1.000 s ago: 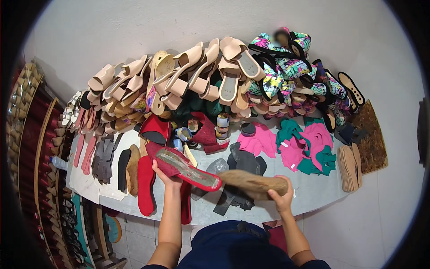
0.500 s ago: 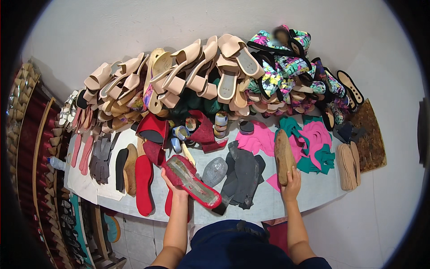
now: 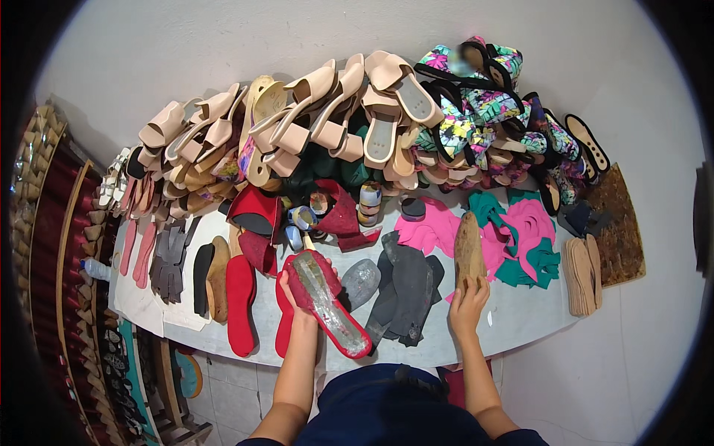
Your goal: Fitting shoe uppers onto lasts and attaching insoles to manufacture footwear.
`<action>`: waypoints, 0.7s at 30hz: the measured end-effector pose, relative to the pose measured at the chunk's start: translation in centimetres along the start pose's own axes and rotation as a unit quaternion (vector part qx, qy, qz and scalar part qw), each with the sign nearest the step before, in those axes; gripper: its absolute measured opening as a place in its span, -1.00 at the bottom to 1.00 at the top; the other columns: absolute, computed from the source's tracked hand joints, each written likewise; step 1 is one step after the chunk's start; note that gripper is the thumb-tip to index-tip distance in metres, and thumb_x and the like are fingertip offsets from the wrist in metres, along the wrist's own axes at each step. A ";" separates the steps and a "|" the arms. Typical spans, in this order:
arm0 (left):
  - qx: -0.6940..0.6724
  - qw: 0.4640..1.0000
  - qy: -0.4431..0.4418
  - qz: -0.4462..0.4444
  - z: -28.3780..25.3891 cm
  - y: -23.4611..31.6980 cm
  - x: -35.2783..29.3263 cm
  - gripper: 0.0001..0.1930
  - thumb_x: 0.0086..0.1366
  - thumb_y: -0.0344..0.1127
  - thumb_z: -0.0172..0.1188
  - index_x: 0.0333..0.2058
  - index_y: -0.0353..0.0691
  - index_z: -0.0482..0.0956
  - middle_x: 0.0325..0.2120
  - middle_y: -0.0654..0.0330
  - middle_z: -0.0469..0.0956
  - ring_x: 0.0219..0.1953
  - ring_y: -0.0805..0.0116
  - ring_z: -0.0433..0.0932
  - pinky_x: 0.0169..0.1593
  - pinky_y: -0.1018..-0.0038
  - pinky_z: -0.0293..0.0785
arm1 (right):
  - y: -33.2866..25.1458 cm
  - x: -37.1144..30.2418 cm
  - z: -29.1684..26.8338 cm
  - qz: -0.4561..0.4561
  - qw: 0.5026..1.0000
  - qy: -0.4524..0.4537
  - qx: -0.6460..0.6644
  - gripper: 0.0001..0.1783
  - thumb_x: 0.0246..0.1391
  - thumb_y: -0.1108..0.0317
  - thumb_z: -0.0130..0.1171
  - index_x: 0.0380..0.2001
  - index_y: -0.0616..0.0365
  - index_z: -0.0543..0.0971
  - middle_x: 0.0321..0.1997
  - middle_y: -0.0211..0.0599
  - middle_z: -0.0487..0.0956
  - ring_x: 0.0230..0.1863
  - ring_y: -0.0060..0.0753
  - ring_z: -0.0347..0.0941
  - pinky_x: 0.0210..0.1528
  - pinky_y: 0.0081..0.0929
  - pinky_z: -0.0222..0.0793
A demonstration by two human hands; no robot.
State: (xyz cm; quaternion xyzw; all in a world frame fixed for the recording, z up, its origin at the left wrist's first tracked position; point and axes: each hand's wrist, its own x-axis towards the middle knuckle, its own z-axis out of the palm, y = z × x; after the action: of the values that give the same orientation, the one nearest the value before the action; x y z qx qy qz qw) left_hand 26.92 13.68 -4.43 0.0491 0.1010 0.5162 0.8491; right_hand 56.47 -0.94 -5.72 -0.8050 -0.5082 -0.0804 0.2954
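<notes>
At the near edge of the white table (image 3: 520, 327), the left hand (image 3: 296, 291) was wrapped tightly around the far end of a red sole (image 3: 327, 301) with a silvery face, its long axis slanting from far left to near right and its near tip overhanging the rim. The right hand (image 3: 468, 306) pinched the near end of a tan wooden last (image 3: 468, 251), which pointed straight away over pink cloth pieces (image 3: 431, 227). Little bare tabletop remained: dark grey soles (image 3: 405, 286) lay between the hands, and beige sandals (image 3: 327, 111) were heaped against the far wall.
</notes>
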 end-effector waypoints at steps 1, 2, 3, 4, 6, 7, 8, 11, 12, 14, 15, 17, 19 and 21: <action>0.030 0.999 0.011 0.018 0.3 0.3 0.0 -0.24 -0.09 0.26 -0.05 -0.05 -0.26 0.28 -0.17 -0.08 0.35 -0.19 -0.04 0.38 -0.11 0.11 0.32 | -0.8 0.1 0.0 0.001 1.000 -0.001 0.000 -0.58 -0.11 0.43 0.03 -0.11 0.25 0.29 -0.01 0.09 0.14 0.08 0.13 0.03 0.09 -0.10 -0.02; 0.051 0.998 0.003 0.038 0.7 1.0 0.0 -0.24 -0.10 0.26 -0.04 -0.06 -0.27 0.27 -0.17 -0.08 0.36 -0.20 -0.05 0.38 -0.12 0.11 0.32 | -1.7 0.2 0.1 0.005 0.998 -0.019 0.056 -0.59 -0.12 0.45 0.02 -0.12 0.25 0.30 -0.01 0.08 0.15 0.06 0.10 0.04 0.07 -0.12 0.00; 0.057 0.997 0.006 0.059 0.6 2.0 0.0 -0.25 -0.09 0.26 -0.03 -0.06 -0.26 0.28 -0.18 -0.08 0.36 -0.20 -0.05 0.38 -0.13 0.13 0.34 | -2.8 0.4 0.1 0.009 0.993 -0.037 0.113 -0.60 -0.12 0.47 0.01 -0.13 0.26 0.31 -0.02 0.07 0.15 0.05 0.08 0.06 0.05 -0.13 0.03; 0.022 0.998 0.018 0.056 1.6 2.4 -0.1 -0.24 -0.08 0.26 -0.05 -0.05 -0.27 0.27 -0.17 -0.08 0.36 -0.19 -0.05 0.37 -0.13 0.14 0.34 | -3.6 0.7 0.3 -0.034 0.992 -0.019 0.118 -0.62 -0.15 0.48 0.01 -0.16 0.26 0.33 -0.07 0.03 0.21 -0.01 0.02 0.13 0.00 -0.19 0.08; -0.012 0.998 0.030 0.061 2.2 4.1 -0.5 -0.23 -0.06 0.27 -0.06 -0.05 -0.29 0.26 -0.17 -0.09 0.35 -0.17 -0.04 0.36 -0.12 0.14 0.34 | -5.1 1.2 1.0 -0.064 0.983 -0.068 0.159 -0.62 -0.16 0.47 0.03 -0.17 0.26 0.34 -0.10 -0.01 0.26 -0.03 -0.01 0.16 -0.01 -0.21 0.09; 0.037 0.995 0.045 0.084 1.6 5.2 -0.4 -0.24 -0.06 0.27 -0.06 -0.04 -0.28 0.26 -0.16 -0.09 0.35 -0.17 -0.04 0.36 -0.12 0.14 0.34 | -5.8 1.4 1.4 -0.094 0.969 -0.116 0.197 -0.62 -0.17 0.47 0.04 -0.17 0.25 0.35 -0.14 -0.06 0.31 -0.05 -0.05 0.19 -0.01 -0.23 0.10; 0.085 0.989 0.060 0.108 0.9 6.0 -0.5 -0.25 -0.05 0.26 -0.06 -0.04 -0.27 0.26 -0.16 -0.09 0.36 -0.17 -0.04 0.36 -0.11 0.13 0.34 | -6.6 1.6 1.9 -0.095 0.968 -0.118 0.198 -0.62 -0.17 0.47 0.04 -0.17 0.25 0.35 -0.14 -0.06 0.31 -0.05 -0.05 0.19 -0.01 -0.23 0.10; 0.065 0.988 0.079 0.112 0.8 6.5 -0.8 -0.28 -0.07 0.25 -0.01 -0.05 -0.21 0.28 -0.17 -0.07 0.36 -0.19 -0.03 0.39 -0.17 0.13 0.37 | -8.2 2.5 4.2 -0.143 0.956 -0.162 0.196 -0.62 -0.18 0.42 0.07 -0.19 0.22 0.36 -0.21 -0.15 0.38 -0.09 -0.10 0.24 -0.04 -0.24 0.11; 0.066 0.988 0.080 0.114 0.6 6.6 -0.8 -0.28 -0.07 0.25 -0.01 -0.05 -0.21 0.28 -0.17 -0.07 0.36 -0.19 -0.03 0.39 -0.17 0.13 0.37 | -8.9 2.8 5.0 -0.158 0.953 -0.179 0.188 -0.61 -0.18 0.40 0.08 -0.19 0.22 0.37 -0.21 -0.17 0.39 -0.09 -0.12 0.25 -0.05 -0.26 0.12; 0.062 0.992 0.037 0.104 0.1 6.4 -1.0 -0.30 -0.05 0.23 -0.01 -0.06 -0.20 0.29 -0.16 -0.08 0.36 -0.18 -0.04 0.38 -0.16 0.10 0.37 | -9.7 3.1 6.6 -0.190 0.951 -0.186 0.161 -0.58 -0.20 0.32 0.14 -0.19 0.21 0.39 -0.21 -0.18 0.38 -0.10 -0.15 0.24 -0.10 -0.29 0.13; 0.062 0.992 0.038 0.106 -0.2 6.4 -1.0 -0.30 -0.05 0.23 -0.01 -0.06 -0.20 0.29 -0.16 -0.08 0.36 -0.18 -0.04 0.38 -0.16 0.10 0.37 | -10.3 3.3 7.1 -0.191 0.950 -0.187 0.162 -0.58 -0.20 0.32 0.14 -0.19 0.21 0.39 -0.21 -0.18 0.38 -0.10 -0.15 0.24 -0.10 -0.29 0.13; 0.038 0.988 0.081 0.123 -0.7 6.4 -1.1 -0.32 -0.04 0.24 -0.02 -0.07 -0.19 0.31 -0.17 -0.08 0.37 -0.17 -0.06 0.37 -0.15 0.09 0.36 | -11.4 3.6 8.0 -0.178 0.957 -0.206 0.097 -0.54 -0.21 0.21 0.17 -0.22 0.23 0.41 -0.19 -0.14 0.35 -0.08 -0.14 0.19 -0.10 -0.27 0.08; 0.035 0.990 0.068 0.120 -0.9 6.2 -1.2 -0.32 -0.04 0.24 -0.02 -0.07 -0.19 0.32 -0.17 -0.08 0.38 -0.16 -0.07 0.37 -0.15 0.08 0.35 | -11.9 3.9 8.7 -0.178 0.956 -0.219 0.081 -0.49 -0.25 0.12 0.20 -0.23 0.22 0.43 -0.18 -0.15 0.32 -0.06 -0.16 0.15 -0.12 -0.28 0.05; 0.032 0.991 0.053 0.116 -1.1 6.3 -1.3 -0.32 -0.03 0.24 -0.03 -0.07 -0.19 0.33 -0.17 -0.08 0.38 -0.15 -0.08 0.37 -0.14 0.06 0.34 | -12.2 4.3 9.0 -0.154 0.951 -0.258 0.067 -0.53 -0.23 0.11 0.20 -0.26 0.18 0.42 -0.26 -0.14 0.35 -0.15 -0.17 0.22 -0.11 -0.27 0.01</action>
State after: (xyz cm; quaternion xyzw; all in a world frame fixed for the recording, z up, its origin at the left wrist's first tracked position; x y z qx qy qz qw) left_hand 20.67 15.39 -4.20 0.0607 0.1558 0.6096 0.7749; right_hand 46.41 11.16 -6.42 -0.6885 -0.6891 0.1201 0.1917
